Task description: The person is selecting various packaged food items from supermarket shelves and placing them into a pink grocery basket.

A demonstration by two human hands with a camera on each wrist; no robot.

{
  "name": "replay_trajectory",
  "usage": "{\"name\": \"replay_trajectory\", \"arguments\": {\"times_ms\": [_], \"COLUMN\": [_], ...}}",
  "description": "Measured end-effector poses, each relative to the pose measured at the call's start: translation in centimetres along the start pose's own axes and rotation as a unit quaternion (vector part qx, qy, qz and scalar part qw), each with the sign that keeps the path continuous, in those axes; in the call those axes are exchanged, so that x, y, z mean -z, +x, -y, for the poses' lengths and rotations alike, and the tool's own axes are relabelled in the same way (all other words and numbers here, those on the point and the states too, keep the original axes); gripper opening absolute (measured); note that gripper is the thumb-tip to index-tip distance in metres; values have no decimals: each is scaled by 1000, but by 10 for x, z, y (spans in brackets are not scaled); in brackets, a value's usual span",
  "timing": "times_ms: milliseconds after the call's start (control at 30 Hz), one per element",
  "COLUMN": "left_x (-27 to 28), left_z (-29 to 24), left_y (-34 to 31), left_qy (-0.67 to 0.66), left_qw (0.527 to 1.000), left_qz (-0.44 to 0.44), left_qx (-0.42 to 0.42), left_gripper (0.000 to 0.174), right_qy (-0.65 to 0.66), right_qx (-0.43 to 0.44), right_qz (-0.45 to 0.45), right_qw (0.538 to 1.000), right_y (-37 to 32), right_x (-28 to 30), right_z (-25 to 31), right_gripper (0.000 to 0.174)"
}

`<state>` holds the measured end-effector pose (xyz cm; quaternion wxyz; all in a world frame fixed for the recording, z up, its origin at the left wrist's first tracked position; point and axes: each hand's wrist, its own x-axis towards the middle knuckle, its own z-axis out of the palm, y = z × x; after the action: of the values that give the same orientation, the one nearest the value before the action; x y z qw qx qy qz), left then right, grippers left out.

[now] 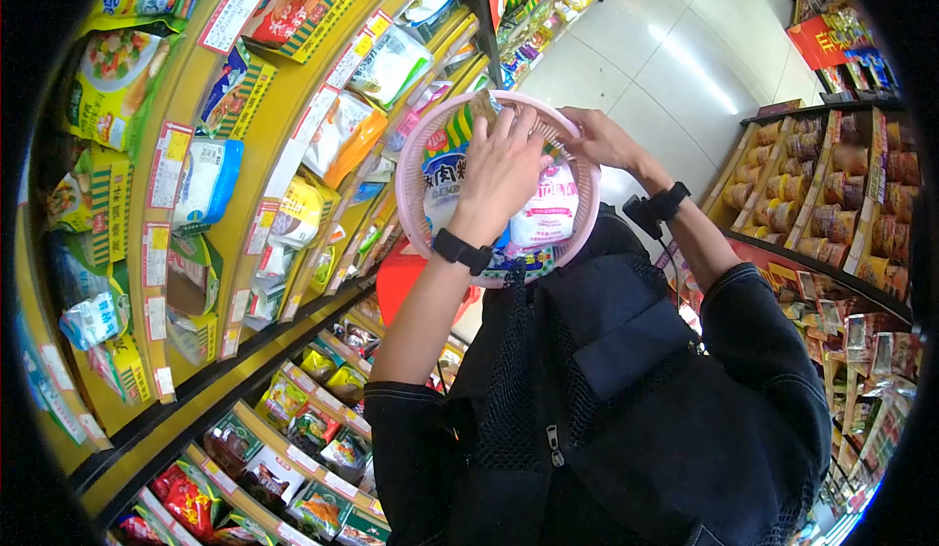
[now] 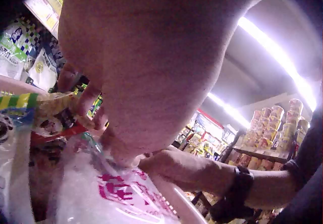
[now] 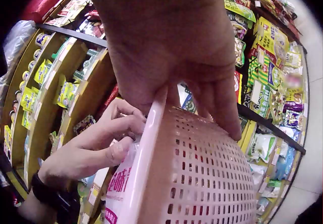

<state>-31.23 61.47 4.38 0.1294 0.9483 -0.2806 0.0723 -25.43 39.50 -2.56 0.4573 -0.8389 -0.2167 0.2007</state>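
Observation:
A round pink plastic basket (image 1: 411, 204) with a perforated wall sits in front of the wearer's body. My right hand (image 1: 602, 141) grips its rim on the far right side; in the right wrist view, the fingers reach down the outside of the wall. My left hand (image 1: 507, 169) reaches over the basket with bent fingers among the packets. Its thumb lies at the top of a white bag with pink lettering (image 1: 548, 208); its fingertips are partly hidden. Beside it is a blue-and-white packet (image 1: 442, 174) with a yellow-green striped top, next to a brownish packet (image 2: 55, 120).
Yellow shelves of bagged seasonings (image 1: 293, 135) with price tags rise close on the left, with lower shelves (image 1: 284, 448) beneath. A red object (image 1: 399, 287) stands below the basket. Tiled floor (image 1: 646, 76) stretches ahead; stacked tubs (image 1: 831, 184) fill a rack on the right.

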Motion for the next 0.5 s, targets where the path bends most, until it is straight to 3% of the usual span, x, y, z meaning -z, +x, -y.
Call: {"name": "replay_trajectory", "arguments": {"times_ms": [167,233,300,400,433,500], "left_x": [3,10,2,-16,-27,-31], "left_z": [2,6,7,11,14,14], "left_y": [11,14,13,11,7,5], "left_qy": [-46,-180,-255,-507,-508,-571], "left_qw": [998,977,960,831,831,763], "left_qz": [46,84,53,20,21,-25], "left_qx": [12,84,101,226,226,303], "left_gripper": [19,14,11,11,11,13], "right_qy": [-10,-4,8,2,2,5], "right_qx": [0,-4,-29,-33,-35,14], "right_qz": [-12,-15,-7,-11,-11,-45], "right_qw": [1000,1000,1000,999,999,999], "right_y": [-5,-6,-9,-10,-10,-10], "right_x": [3,6,8,9,8,4], "right_z": [2,3,3,-3,-7,-14], "right_gripper": [53,53,52,52,52,47]}}
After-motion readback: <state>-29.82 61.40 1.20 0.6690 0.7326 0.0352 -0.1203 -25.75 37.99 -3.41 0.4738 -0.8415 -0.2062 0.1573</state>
